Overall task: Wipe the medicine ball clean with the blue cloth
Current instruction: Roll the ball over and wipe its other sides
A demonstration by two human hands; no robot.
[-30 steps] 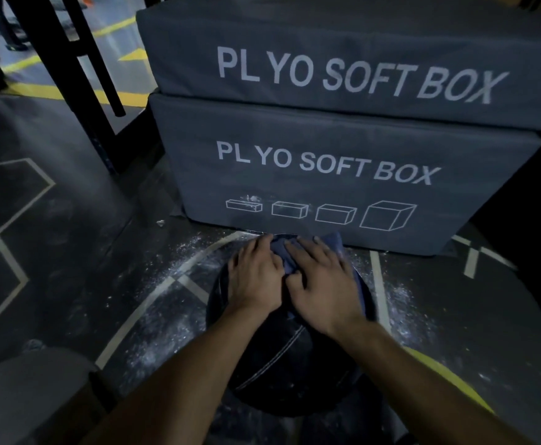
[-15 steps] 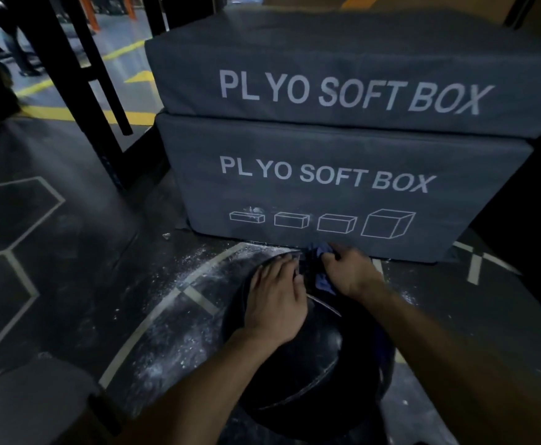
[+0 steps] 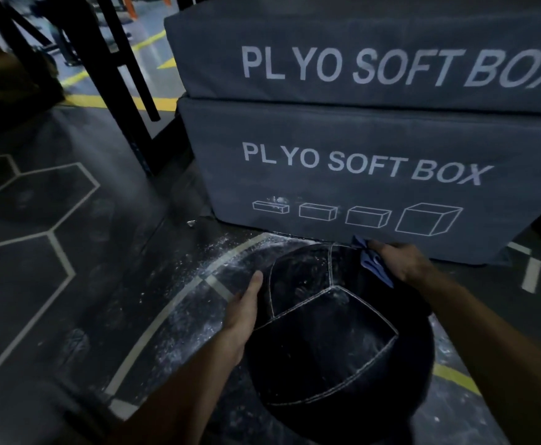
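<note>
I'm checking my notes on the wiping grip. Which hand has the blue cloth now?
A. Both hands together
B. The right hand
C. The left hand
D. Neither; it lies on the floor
B: the right hand grips the blue cloth at the medicine ball's far side; the left hand is bare on its flank.

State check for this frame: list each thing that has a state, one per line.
medicine ball: on the floor, dusty white specks on top.
blue cloth: bunched, pressed on the ball's far right side.
right hand: gripping the cloth.
left hand: flat on the ball's left side.
plyo soft boxes: stacked two high.
</note>
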